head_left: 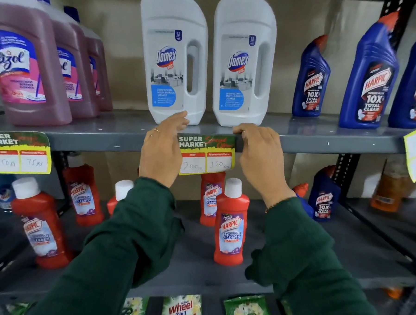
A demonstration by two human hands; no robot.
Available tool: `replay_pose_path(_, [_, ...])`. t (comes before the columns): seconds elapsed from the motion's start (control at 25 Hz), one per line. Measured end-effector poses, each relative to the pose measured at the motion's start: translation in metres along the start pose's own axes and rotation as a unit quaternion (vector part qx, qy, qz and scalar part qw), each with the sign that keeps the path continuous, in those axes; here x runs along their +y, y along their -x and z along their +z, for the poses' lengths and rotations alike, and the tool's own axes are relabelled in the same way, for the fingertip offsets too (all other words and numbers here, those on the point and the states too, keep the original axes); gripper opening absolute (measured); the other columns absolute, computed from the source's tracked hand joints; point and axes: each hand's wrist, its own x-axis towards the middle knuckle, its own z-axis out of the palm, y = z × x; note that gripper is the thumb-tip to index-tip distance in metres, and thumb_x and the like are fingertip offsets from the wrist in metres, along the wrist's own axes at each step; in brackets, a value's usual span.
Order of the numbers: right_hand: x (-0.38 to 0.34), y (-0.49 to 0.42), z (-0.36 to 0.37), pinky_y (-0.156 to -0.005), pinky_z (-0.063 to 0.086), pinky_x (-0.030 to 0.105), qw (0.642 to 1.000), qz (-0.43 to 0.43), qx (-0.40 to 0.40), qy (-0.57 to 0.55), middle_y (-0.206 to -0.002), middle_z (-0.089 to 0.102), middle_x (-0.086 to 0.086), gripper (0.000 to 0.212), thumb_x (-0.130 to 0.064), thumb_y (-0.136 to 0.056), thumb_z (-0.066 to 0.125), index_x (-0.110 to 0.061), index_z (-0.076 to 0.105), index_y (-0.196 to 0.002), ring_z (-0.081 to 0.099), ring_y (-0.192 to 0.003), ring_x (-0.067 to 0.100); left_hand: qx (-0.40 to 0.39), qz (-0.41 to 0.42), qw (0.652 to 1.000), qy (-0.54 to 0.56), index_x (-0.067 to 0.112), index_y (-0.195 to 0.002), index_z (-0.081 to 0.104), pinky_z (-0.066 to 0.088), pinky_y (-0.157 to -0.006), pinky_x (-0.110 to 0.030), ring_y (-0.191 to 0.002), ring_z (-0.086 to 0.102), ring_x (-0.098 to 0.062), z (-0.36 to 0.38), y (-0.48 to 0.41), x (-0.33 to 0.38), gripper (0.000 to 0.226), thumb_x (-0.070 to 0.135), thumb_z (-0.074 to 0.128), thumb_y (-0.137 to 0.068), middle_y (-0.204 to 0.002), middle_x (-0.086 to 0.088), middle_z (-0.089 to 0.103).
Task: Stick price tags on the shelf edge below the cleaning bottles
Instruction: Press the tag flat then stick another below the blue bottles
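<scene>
Both hands press a price tag (206, 155) against the grey shelf edge (323, 145) below two white Domex bottles (173, 56). The left hand (161, 150) covers the tag's left end; the right hand (260, 155) pinches its upper right corner at the shelf's front edge.

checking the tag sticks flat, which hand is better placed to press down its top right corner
Right. The right hand already has its fingers on the shelf edge at the price tag's top right corner, while the left hand sits at the tag's left side.
</scene>
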Motion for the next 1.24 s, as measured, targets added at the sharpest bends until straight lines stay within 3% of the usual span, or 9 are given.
replay_pose_path(0.08, [0.007,-0.001,-0.008,-0.081,0.044,0.039,0.997,0.021,0.005,-0.080,-0.095,0.067,0.020,0.028,0.000,-0.086,0.036,-0.002,0.056,-0.106,0.059,-0.091,0.034,0.030,-0.012,0.999,0.017,0.003,-0.117,0.052,0.043,-0.092,-0.044,-0.104,0.055,-0.021,0.004,-0.003,0.006,0.040,-0.002,0.030,-0.084,-0.113,-0.015,0.063])
replay_pose_path(0.24, [0.029,0.000,-0.034,-0.088,0.043,0.017,0.976,0.038,0.011,-0.215,-0.110,0.064,0.012,0.027,0.006,-0.093,0.037,-0.002,0.052,-0.114,0.059,-0.103,0.018,0.076,0.085,0.992,-0.057,0.000,-0.102,0.058,0.042,-0.094,-0.045,-0.111,0.051,-0.033,0.037,-0.008,0.045,0.029,0.003,0.034,-0.086,-0.119,-0.021,0.059])
replay_pose_path(0.48, [0.143,0.006,-0.111,-0.098,0.038,0.040,0.991,0.032,0.128,-0.025,-0.112,0.062,0.017,0.045,0.012,-0.066,0.040,-0.003,0.058,-0.104,0.049,-0.111,0.032,-0.025,0.163,0.986,-0.039,0.001,-0.102,0.061,0.043,-0.088,-0.047,-0.103,0.056,-0.034,0.152,-0.012,0.143,0.032,0.007,0.036,-0.082,-0.111,-0.018,0.065])
replay_pose_path(0.6, [0.201,0.011,-0.146,-0.096,0.029,0.039,0.970,0.154,0.185,0.043,-0.118,0.055,0.021,0.045,0.008,-0.068,0.047,-0.002,0.052,-0.111,0.043,-0.112,0.037,-0.089,0.156,0.982,-0.065,0.000,-0.103,0.060,0.045,-0.086,-0.046,-0.099,0.058,-0.035,0.213,-0.011,0.184,0.034,0.016,0.035,-0.087,-0.105,-0.019,0.067])
replay_pose_path(0.72, [0.238,0.023,-0.163,-0.090,0.020,0.037,0.944,0.294,0.117,0.097,-0.121,0.046,0.027,0.057,-0.022,-0.078,0.066,0.001,0.039,-0.122,0.038,-0.112,0.042,-0.093,0.154,0.972,-0.153,0.004,-0.095,0.063,0.040,-0.078,-0.042,-0.089,0.060,-0.032,0.253,-0.002,0.206,0.034,0.023,0.036,-0.090,-0.092,-0.015,0.070])
replay_pose_path(0.84, [0.250,0.035,-0.169,-0.079,0.033,0.036,0.951,0.270,0.043,0.144,-0.116,0.046,0.025,0.065,-0.046,-0.082,0.060,0.002,0.038,-0.119,0.046,-0.102,0.040,-0.056,0.141,0.964,-0.218,0.008,-0.082,0.064,0.031,-0.071,-0.038,-0.076,0.060,-0.030,0.266,0.007,0.212,0.028,0.021,0.041,-0.092,-0.079,-0.010,0.070])
replay_pose_path(0.96, [0.257,0.031,-0.183,-0.065,0.032,0.031,0.960,0.270,0.008,0.072,-0.112,0.049,0.020,0.051,-0.040,-0.083,0.062,0.000,0.044,-0.109,0.053,-0.093,0.036,-0.012,0.144,0.960,-0.240,0.009,-0.080,0.063,0.033,-0.072,-0.037,-0.072,0.059,-0.029,0.271,0.009,0.208,0.025,0.020,0.045,-0.094,-0.077,-0.008,0.070])
replay_pose_path(1.08, [0.273,0.025,-0.199,-0.071,0.042,0.034,0.964,0.268,-0.001,0.003,-0.104,0.064,0.016,0.024,-0.016,-0.081,0.066,-0.003,0.057,-0.099,0.058,-0.095,0.031,0.005,0.137,0.961,-0.239,0.009,-0.083,0.064,0.035,-0.076,-0.037,-0.074,0.060,-0.029,0.274,0.010,0.210,0.025,0.019,0.046,-0.095,-0.079,-0.008,0.071])
replay_pose_path(1.24, [0.273,0.031,-0.217,-0.069,0.051,0.022,0.958,0.247,0.009,-0.143,-0.084,0.062,-0.004,0.022,-0.010,-0.078,0.071,-0.010,0.060,-0.096,0.061,-0.079,0.009,0.001,0.053,0.992,-0.111,0.010,-0.089,0.066,0.036,-0.085,-0.039,-0.086,0.061,-0.029,0.271,0.008,0.226,0.029,0.025,0.041,-0.093,-0.090,-0.009,0.072])
